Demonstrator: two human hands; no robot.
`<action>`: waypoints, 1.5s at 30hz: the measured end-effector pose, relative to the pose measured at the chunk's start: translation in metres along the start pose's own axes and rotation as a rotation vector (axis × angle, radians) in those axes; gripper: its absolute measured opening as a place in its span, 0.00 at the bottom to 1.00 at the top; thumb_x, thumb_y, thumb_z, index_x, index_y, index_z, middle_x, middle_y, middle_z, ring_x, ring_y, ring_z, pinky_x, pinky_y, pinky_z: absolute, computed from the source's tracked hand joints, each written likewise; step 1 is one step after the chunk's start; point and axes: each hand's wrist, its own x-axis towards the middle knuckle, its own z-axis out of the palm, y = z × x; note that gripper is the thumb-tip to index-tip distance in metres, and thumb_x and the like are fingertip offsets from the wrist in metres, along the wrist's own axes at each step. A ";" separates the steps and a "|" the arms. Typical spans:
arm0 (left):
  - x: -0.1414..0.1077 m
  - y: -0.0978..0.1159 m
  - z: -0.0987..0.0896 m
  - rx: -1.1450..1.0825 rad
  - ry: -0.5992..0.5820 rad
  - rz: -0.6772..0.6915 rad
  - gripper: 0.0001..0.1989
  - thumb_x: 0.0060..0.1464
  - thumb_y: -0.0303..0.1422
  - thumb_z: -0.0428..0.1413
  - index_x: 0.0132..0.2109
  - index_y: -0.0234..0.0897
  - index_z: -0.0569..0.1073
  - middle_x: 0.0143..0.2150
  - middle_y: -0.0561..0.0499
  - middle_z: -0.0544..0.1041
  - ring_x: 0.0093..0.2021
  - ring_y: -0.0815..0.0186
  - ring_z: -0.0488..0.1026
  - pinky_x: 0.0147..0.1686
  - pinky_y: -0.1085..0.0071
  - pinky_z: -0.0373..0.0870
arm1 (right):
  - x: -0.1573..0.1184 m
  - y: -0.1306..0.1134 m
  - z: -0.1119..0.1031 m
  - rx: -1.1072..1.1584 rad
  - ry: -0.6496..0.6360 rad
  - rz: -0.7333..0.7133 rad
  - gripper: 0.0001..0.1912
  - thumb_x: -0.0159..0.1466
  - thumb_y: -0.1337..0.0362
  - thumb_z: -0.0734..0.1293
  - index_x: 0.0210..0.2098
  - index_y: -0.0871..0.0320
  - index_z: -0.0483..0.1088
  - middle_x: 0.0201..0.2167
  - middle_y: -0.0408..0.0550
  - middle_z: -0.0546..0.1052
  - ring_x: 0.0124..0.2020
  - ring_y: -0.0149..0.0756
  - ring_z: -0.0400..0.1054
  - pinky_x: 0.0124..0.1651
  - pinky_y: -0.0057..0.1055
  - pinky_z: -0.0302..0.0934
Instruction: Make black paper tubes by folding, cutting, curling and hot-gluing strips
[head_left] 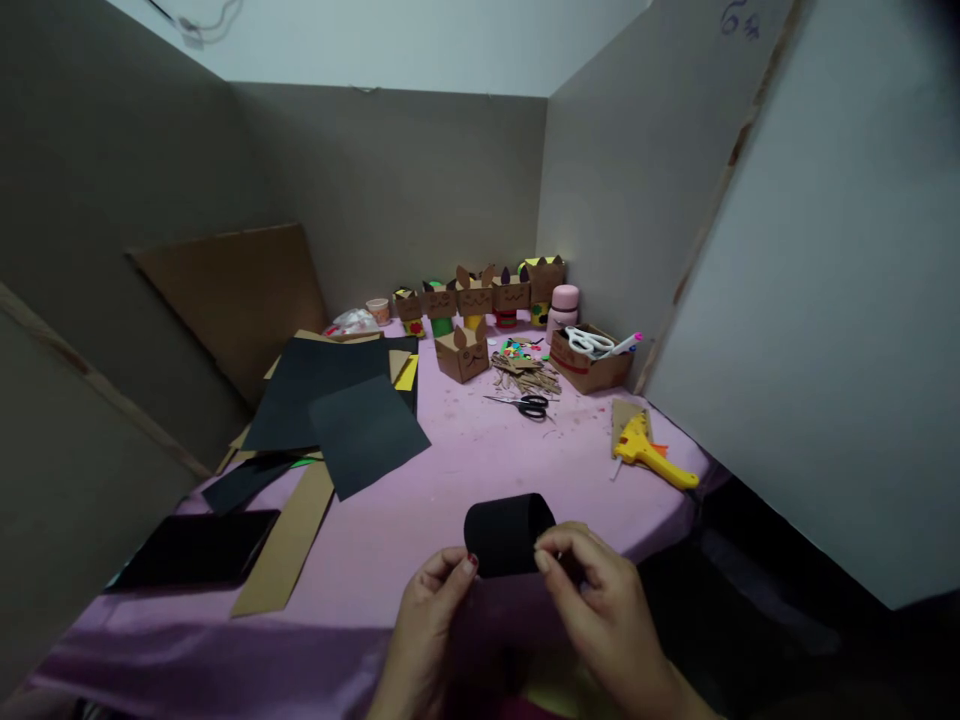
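A strip of black paper is rolled into a short tube point(501, 538), held above the near edge of the table with its opening turned to the right. My left hand point(431, 610) pinches the tube's left end between thumb and fingers. At the tube's right end, my right hand point(600, 590) grips the rim with thumb and forefinger. Black scissors point(525, 403) lie beyond the tube on the pink cloth. To the right, a yellow hot glue gun point(652, 455) rests on a piece of cardboard.
Black paper sheets point(367, 435) and a cardboard strip point(289, 545) lie left, near a dark flat tablet-like object point(195, 550). Cardboard animal heads point(475, 297) line the back, with one cardboard head point(463, 355) in front. A box point(589, 370) holds white scissors and pens.
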 end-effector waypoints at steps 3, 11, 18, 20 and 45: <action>-0.004 0.003 0.001 0.041 0.016 0.007 0.13 0.36 0.37 0.66 0.26 0.36 0.71 0.14 0.60 0.68 0.14 0.76 0.60 0.17 0.79 0.56 | 0.001 0.011 0.000 0.234 -0.041 0.346 0.08 0.60 0.60 0.63 0.29 0.58 0.67 0.18 0.39 0.66 0.19 0.28 0.60 0.22 0.24 0.54; -0.016 0.016 0.014 0.242 0.068 0.227 0.15 0.38 0.38 0.65 0.34 0.36 0.72 0.19 0.59 0.71 0.17 0.76 0.60 0.19 0.81 0.54 | 0.005 0.030 0.004 0.648 0.003 0.611 0.14 0.54 0.56 0.69 0.27 0.61 0.68 0.10 0.35 0.64 0.14 0.21 0.53 0.19 0.20 0.44; -0.032 0.023 0.021 0.341 0.058 0.318 0.13 0.47 0.39 0.59 0.38 0.37 0.72 0.27 0.51 0.78 0.28 0.69 0.69 0.30 0.77 0.63 | 0.005 0.041 0.006 1.039 -0.018 0.871 0.12 0.48 0.62 0.74 0.23 0.60 0.68 0.10 0.33 0.61 0.12 0.19 0.50 0.16 0.17 0.41; -0.039 0.025 0.025 0.362 0.059 0.367 0.10 0.47 0.37 0.59 0.37 0.38 0.73 0.26 0.53 0.78 0.28 0.69 0.70 0.31 0.77 0.64 | 0.004 0.043 0.007 1.073 -0.036 0.903 0.13 0.46 0.63 0.75 0.22 0.60 0.67 0.11 0.33 0.60 0.12 0.18 0.49 0.16 0.17 0.43; -0.035 0.025 0.010 1.013 0.010 0.734 0.10 0.49 0.31 0.57 0.40 0.45 0.76 0.35 0.53 0.80 0.36 0.66 0.76 0.38 0.75 0.72 | 0.001 0.027 0.008 0.776 -0.018 0.689 0.14 0.52 0.56 0.71 0.26 0.61 0.67 0.10 0.34 0.62 0.13 0.20 0.50 0.19 0.20 0.42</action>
